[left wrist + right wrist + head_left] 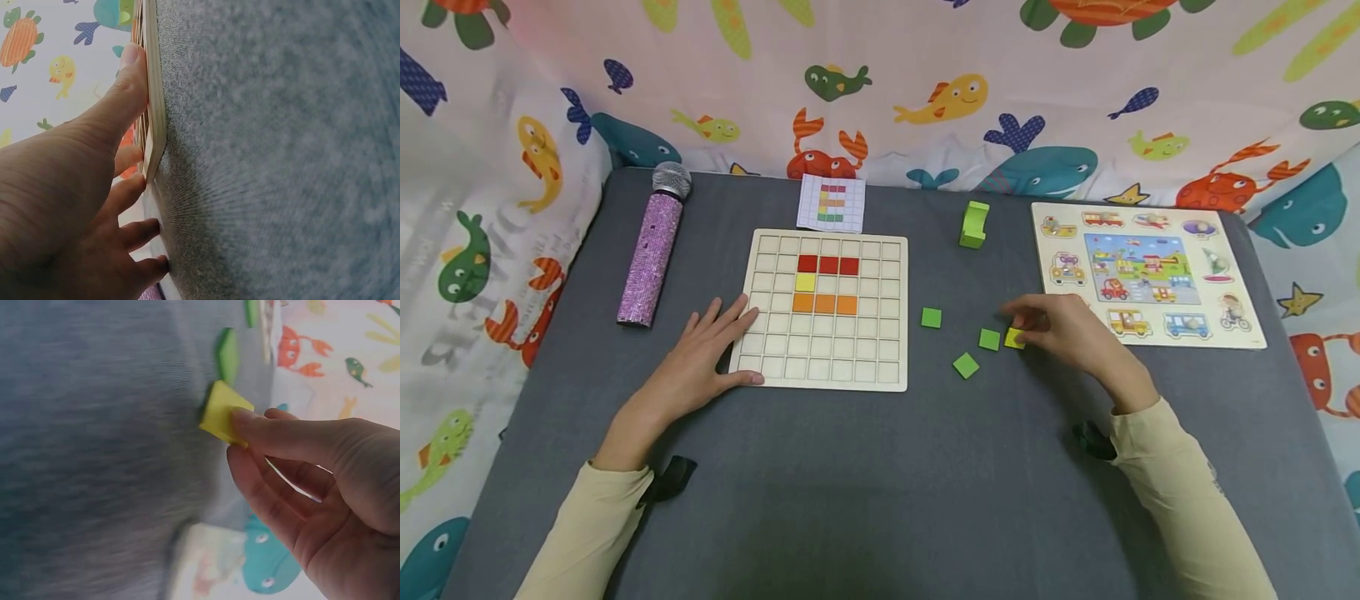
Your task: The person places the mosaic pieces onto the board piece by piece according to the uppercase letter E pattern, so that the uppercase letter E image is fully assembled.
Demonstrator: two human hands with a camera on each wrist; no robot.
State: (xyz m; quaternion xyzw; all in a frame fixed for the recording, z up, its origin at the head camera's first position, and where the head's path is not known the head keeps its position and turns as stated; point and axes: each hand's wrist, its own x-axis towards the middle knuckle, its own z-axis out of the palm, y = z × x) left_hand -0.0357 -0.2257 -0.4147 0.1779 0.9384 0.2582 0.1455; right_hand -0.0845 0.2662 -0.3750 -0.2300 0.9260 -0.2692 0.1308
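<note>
A pale wooden grid board lies mid-table, with red tiles, one yellow tile and orange tiles set in its cells. My left hand rests at the board's left edge, fingers spread; in the left wrist view its thumb lies along the rim. Off to the right, my right hand pinches a yellow square tile between thumb and fingers. Loose green tiles lie between that hand and the board. Behind the board sits a paper pattern card with a coloured grid.
A glittery pink microphone lies at the left. Several green pieces are bunched toward the back. At the right is a vehicle picture puzzle board. A curtain with sea animals hangs behind the grey table.
</note>
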